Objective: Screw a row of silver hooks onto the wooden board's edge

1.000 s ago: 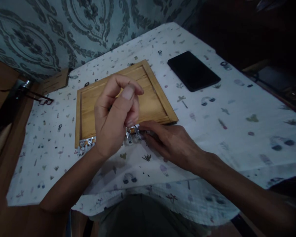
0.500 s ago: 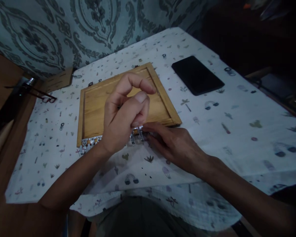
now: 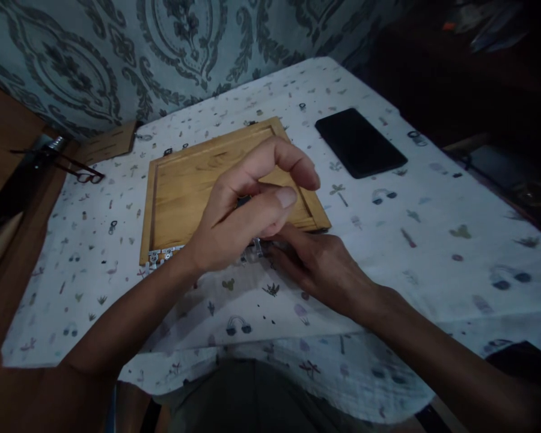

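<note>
A wooden framed panel (image 3: pixel 184 192) lies on the patterned tablecloth. Small silver metal brackets (image 3: pixel 168 255) sit in a row along its near edge. Above the panel's near right part is my left hand (image 3: pixel 252 201), its fingers curled in with the thumb against them; a bit of something dark shows inside the curl, too little to name. My right hand (image 3: pixel 324 264) rests low at the right end of the row. Its thumb and index finger close around a metal bracket (image 3: pixel 257 245) there, and the left hand partly covers those fingertips.
A black tablet (image 3: pixel 359 143) lies right of the panel. Red-framed glasses (image 3: pixel 89 177) rest at the table's left edge, near a piece of brown cardboard (image 3: pixel 110 143). Patterned curtain-like fabric (image 3: pixel 180 36) rises behind the table (image 3: pixel 388 240).
My left hand has shifted right, toward the panel's right side and over the right fingertips, hiding more of the brackets there. The right hand stays almost where it was.
</note>
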`<state>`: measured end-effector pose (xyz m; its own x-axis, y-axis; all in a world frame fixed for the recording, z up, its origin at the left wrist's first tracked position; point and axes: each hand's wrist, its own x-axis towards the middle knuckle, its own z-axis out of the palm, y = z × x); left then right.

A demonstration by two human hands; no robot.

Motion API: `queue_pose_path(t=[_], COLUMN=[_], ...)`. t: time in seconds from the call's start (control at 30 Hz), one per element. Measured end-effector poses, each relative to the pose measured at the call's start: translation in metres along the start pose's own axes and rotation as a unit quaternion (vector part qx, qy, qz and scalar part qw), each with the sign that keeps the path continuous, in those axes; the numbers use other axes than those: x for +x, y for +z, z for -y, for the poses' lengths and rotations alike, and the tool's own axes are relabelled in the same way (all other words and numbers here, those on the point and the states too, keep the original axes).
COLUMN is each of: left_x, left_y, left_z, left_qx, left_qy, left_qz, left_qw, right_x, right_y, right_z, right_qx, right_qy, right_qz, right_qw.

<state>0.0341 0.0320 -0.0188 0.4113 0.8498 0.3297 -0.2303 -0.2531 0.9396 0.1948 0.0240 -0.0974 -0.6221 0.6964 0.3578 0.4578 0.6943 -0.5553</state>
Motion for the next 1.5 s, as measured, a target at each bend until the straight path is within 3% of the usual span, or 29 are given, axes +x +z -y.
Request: queue_pose_path(t=[0.17, 0.37, 0.43, 0.77, 0.93, 1.03, 1.17, 1.37, 1.5], left_x=[0.004, 0.008, 0.008, 0.013, 0.016, 0.015, 0.013, 0.006, 0.005], left_y=[-0.005, 0.003, 0.007, 0.010, 0.003, -0.002, -0.005, 0.004, 0.008], left_z=[-0.001, 0.003, 0.005, 0.010, 0.011, 0.010, 0.008, 0.008, 0.013], left_qx=[-0.018, -0.040, -0.028, 0.017, -0.009, -0.019, -0.010, 0.057, 0.030], left_qy=[-0.017, 0.008, 0.033, 0.013, 0.008, -0.003, -0.005, 0.025, 0.046], left_qz=[-0.040, -0.266, -0.310, -0.210, -0.082, -0.048, -0.072, -0.214, -0.231], left_qw=[0.999, 0.963, 0.950, 0.978, 0.997, 0.999, 0.997, 0.975, 0.971], right_x=[0.000, -0.001, -0.001, 0.000, -0.001, 0.000, 0.001, 0.000, 0.000], right_y=[0.001, 0.001, 0.000, 0.000, -0.001, -0.001, -0.001, 0.001, 0.001], right_z=[-0.002, -0.003, -0.002, 0.000, -0.001, -0.001, -0.001, -0.003, -0.002], right_qx=[0.009, 0.015, 0.018, 0.010, 0.009, 0.013, 0.018, 0.025, 0.031], right_qy=[0.019, 0.013, 0.017, 0.024, 0.025, 0.026, 0.023, 0.014, 0.026], right_qz=[0.012, 0.020, 0.025, 0.020, 0.025, 0.025, 0.025, 0.019, 0.023], right_qw=[1.000, 1.000, 0.999, 0.999, 0.999, 0.999, 0.999, 0.999, 0.999])
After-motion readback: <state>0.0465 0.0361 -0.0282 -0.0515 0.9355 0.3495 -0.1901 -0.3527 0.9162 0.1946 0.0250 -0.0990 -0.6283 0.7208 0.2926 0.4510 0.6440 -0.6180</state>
